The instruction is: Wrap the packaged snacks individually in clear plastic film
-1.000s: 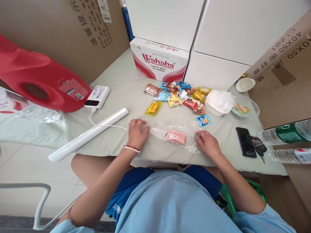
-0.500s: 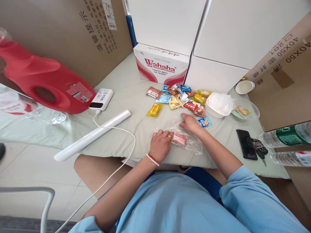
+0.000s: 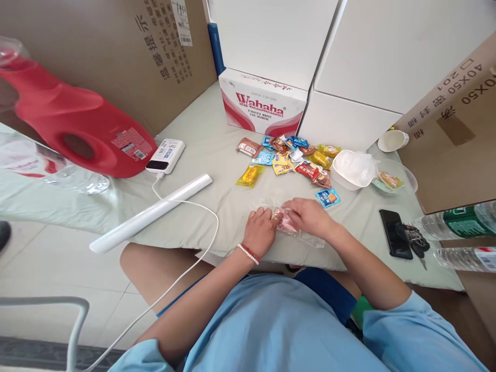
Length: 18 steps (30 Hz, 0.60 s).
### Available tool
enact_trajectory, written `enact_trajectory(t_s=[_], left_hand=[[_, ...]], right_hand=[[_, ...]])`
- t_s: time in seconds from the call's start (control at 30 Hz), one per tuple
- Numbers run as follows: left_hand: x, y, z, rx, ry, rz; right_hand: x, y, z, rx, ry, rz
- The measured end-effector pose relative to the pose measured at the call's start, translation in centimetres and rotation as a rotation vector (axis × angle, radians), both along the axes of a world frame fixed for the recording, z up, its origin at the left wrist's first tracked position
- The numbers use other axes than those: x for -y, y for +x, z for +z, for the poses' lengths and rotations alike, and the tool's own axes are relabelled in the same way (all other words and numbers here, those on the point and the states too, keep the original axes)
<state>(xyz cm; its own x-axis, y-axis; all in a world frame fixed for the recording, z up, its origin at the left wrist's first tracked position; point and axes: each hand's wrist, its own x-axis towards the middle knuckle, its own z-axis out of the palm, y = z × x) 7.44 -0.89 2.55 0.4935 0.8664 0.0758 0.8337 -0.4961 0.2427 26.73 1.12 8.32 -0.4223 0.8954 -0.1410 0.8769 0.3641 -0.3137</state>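
A clear plastic bag with a pink packet inside lies near the front edge of the cloth-covered table. My left hand, with a bead bracelet at the wrist, has its fingers curled onto the bag's left end. My right hand lies over the bag from the right, fingers closed on the plastic above the pink packet. The two hands nearly touch.
Several snack packets lie behind the bag, with a white bowl to their right. A long white sealer bar, its cable, a power bank and a red jug are left. A phone, keys and bottles are right. Boxes stand behind.
My hands have come together over the bag: the left moved right from the bag's far end, the right came in over the pink packet. The bag is now bunched up between them.
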Motion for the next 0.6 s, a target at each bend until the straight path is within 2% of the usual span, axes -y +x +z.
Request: enact_trajectory(t_s=[0.1, 0.17, 0.2, 0.27, 0.33, 0.4, 0.47, 0.6], left_hand=[[-0.7, -0.9, -0.8, 0.154, -0.120, 0.007], [-1.4, -1.8, -1.7, 0.365, -0.234, -0.004], [-1.7, -2.2, -2.1, 0.488, -0.289, 0.020], [-2.4, -3.1, -2.9, 0.689, -0.356, 0.147], [-3.4, -3.6, -3.3, 0.762, -0.312, 0.306], [-4.7, -3.7, -3.3, 0.732, -0.203, 0.362], [-6.3, -3.6, -2.9, 0.698, -0.161, 0.301], [-9.8, -3.8, -1.5, 0.745, -0.328, 0.082]], right_hand=[[2.6, -0.9, -1.3, 0.054, -0.072, 0.041], [3.5, -1.2, -2.2, 0.068, -0.091, 0.012], [3.8, -1.3, -2.6, 0.070, -0.093, -0.004], [4.0, -1.3, -3.1, 0.079, -0.095, -0.023], [4.1, -1.3, -3.3, 0.087, -0.099, -0.022], [4.1, -1.3, -3.3, 0.094, -0.097, -0.007], [4.0, -1.3, -3.2, 0.108, -0.089, 0.011], [4.1, -1.2, -3.3, 0.117, -0.084, 0.026]])
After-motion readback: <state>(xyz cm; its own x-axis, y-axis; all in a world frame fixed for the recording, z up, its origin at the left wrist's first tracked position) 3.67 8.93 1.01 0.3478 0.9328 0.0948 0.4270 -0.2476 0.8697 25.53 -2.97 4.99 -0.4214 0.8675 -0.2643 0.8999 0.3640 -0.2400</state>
